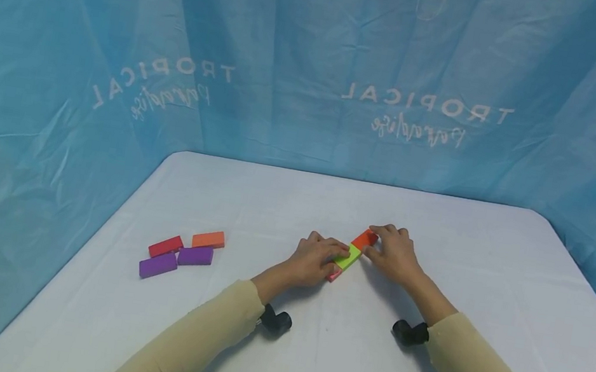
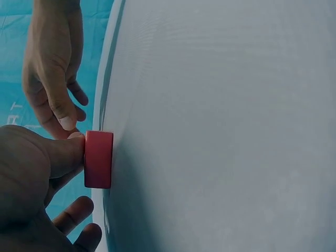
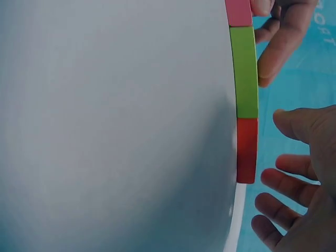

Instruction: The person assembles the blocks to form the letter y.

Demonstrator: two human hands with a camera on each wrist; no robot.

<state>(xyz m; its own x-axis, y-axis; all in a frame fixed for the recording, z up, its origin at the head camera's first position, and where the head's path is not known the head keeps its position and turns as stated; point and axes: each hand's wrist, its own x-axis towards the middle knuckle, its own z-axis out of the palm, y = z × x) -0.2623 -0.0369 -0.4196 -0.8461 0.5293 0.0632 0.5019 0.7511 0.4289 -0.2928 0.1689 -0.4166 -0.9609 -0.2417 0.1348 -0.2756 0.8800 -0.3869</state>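
Note:
Three small blocks lie end to end in a slanting row on the white table: a pink block (image 1: pixel 335 274) nearest, a lime green block (image 1: pixel 348 257) in the middle, a red-orange block (image 1: pixel 364 239) farthest. My left hand (image 1: pixel 316 261) rests over the near part of the row. Its thumb tip (image 2: pixel 76 140) touches the pink block (image 2: pixel 98 159), and a finger (image 3: pixel 272 67) reaches onto the green block (image 3: pixel 244 72). Beside the red-orange block (image 3: pixel 247 150), my right hand (image 1: pixel 395 255) spreads its thumb and fingers apart, holding nothing.
On the left of the table (image 1: pixel 273 195) lie a red block (image 1: pixel 165 246), an orange block (image 1: pixel 208 239) and two purple blocks (image 1: pixel 157 265), close together. A blue printed curtain (image 1: pixel 306 129) hangs behind the far edge. Black wrist cameras (image 1: pixel 410 333) sit below both wrists.

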